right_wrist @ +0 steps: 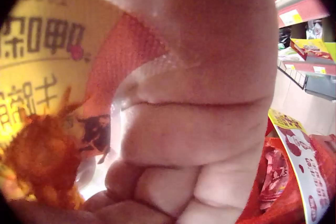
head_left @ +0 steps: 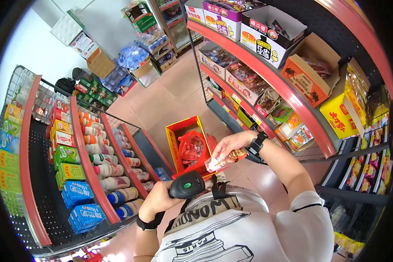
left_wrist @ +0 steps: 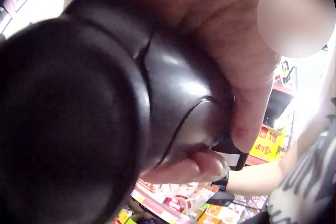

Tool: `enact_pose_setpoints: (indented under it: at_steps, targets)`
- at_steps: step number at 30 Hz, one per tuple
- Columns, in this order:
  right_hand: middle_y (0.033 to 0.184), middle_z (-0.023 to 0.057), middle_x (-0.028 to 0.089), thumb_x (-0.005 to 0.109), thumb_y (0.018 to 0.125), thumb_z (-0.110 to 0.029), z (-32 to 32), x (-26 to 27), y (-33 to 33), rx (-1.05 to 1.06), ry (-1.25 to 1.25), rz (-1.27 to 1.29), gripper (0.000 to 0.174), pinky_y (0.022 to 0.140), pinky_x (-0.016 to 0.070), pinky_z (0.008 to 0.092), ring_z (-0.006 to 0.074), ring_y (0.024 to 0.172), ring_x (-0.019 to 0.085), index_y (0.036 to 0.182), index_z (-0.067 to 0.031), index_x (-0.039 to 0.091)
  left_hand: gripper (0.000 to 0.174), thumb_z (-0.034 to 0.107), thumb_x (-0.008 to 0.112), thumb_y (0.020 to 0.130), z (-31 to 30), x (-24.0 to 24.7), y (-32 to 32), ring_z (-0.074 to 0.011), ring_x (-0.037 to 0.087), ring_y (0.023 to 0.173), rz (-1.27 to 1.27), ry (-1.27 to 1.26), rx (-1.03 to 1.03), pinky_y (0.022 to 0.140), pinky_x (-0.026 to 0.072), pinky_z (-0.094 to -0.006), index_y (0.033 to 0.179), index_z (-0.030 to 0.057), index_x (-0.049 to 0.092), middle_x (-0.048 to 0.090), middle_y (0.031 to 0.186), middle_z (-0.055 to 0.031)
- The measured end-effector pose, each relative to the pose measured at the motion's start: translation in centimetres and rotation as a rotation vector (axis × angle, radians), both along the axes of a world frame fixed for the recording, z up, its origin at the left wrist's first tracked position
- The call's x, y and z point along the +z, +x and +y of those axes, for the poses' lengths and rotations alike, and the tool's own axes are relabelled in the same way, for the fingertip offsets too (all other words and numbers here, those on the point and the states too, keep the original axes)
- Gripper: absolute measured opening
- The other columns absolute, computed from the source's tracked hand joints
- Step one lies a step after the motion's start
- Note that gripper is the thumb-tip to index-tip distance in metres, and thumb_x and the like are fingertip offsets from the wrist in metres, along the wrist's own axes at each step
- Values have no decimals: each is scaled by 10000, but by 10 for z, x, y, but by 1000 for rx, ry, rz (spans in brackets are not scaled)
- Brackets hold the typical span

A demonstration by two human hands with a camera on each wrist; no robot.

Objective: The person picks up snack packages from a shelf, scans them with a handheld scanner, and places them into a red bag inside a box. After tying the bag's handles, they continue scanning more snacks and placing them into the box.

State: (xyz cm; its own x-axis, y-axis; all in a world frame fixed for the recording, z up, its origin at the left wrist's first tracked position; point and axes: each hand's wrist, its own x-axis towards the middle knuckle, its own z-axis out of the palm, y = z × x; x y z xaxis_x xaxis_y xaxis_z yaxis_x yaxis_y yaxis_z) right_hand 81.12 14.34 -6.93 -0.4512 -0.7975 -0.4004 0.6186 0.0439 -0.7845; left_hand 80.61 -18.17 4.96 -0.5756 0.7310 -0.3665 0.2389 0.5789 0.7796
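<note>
In the head view the left hand (head_left: 158, 198) grips a black handheld scanner (head_left: 187, 185) with a green mark on top. The left wrist view shows its dark body (left_wrist: 178, 77) up close, thumb and fingers (left_wrist: 184, 169) wrapped round it. The right hand (head_left: 232, 144) holds a clear snack packet (head_left: 220, 160) above the right edge of an open yellow and red box (head_left: 172, 146). Up close, the packet (right_wrist: 47, 77) has a yellow and red label and orange-brown food inside, and the fingers (right_wrist: 168, 182) curl against it. A red plastic bag (head_left: 192, 148) with small packets lies in the box.
Shelves of bottles (head_left: 109, 170) and drink cartons (head_left: 81, 196) stand on the left. Shelves with snack boxes (head_left: 266, 39) rise on the right, their red edge (head_left: 288, 94) near the right forearm. Stacked cartons (head_left: 91, 91) and blue-wrapped bottles (head_left: 133, 54) stand beyond the tiled floor (head_left: 161, 96).
</note>
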Motion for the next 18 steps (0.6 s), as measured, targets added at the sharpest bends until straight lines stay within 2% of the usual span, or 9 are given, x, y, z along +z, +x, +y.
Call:
enact_pose_setpoints:
  at_steps: [8, 10, 12, 13, 14, 16, 18]
  targets:
    - [948, 41, 623, 581, 864, -132, -3, 0, 10, -86, 13, 32, 338, 694, 466, 213, 77, 803, 580, 1168, 14, 560, 307, 186, 753, 687, -8, -6, 2, -180, 625, 653, 32, 42, 41, 647, 479, -298, 909, 3, 643, 644, 739, -155]
    - [1015, 52, 612, 581, 878, -139, -8, -12, 13, -193, -3, 186, 377, 766, 468, 256, 100, 886, 576, 1219, 3, 507, 313, 182, 757, 688, -11, -10, 4, -165, 625, 665, 32, 110, 64, 656, 481, -295, 920, 5, 643, 652, 749, -147]
    - [1008, 61, 616, 593, 875, -145, -7, 14, 14, -239, 111, 286, 445, 791, 459, 260, 111, 904, 580, 1274, -17, 445, 312, 157, 759, 697, -21, -17, 3, -128, 614, 707, -20, 187, 145, 686, 481, -283, 945, 6, 644, 671, 790, -114]
    - [994, 68, 617, 597, 872, -139, -6, 16, 13, -298, 117, 401, 483, 808, 452, 259, 121, 899, 588, 1303, -41, 402, 307, 132, 757, 705, -25, -19, 3, -103, 598, 752, -20, 192, 161, 715, 476, -270, 960, 4, 645, 676, 825, -76]
    - [978, 65, 616, 589, 873, -130, -5, 35, 16, -393, 9, 420, 464, 819, 456, 275, 128, 898, 590, 1293, -49, 411, 307, 132, 757, 705, -29, -18, 3, -103, 598, 752, -21, 198, 155, 715, 476, -270, 960, 4, 645, 676, 825, -76]
    - [991, 61, 611, 589, 870, -133, 2, 71, 25, -692, 123, 635, 462, 827, 461, 287, 129, 892, 590, 1288, -54, 410, 299, 130, 753, 716, -37, -17, 2, -93, 592, 762, -89, 174, 197, 720, 472, -264, 962, -1, 645, 674, 822, -66]
    - [1015, 49, 603, 597, 863, -138, 15, 127, 34, -920, 409, 1054, 483, 827, 468, 289, 130, 886, 594, 1295, -62, 395, 292, 121, 744, 720, -43, -16, 2, -91, 591, 768, -81, 199, 207, 729, 471, -263, 963, -4, 643, 675, 825, -62]
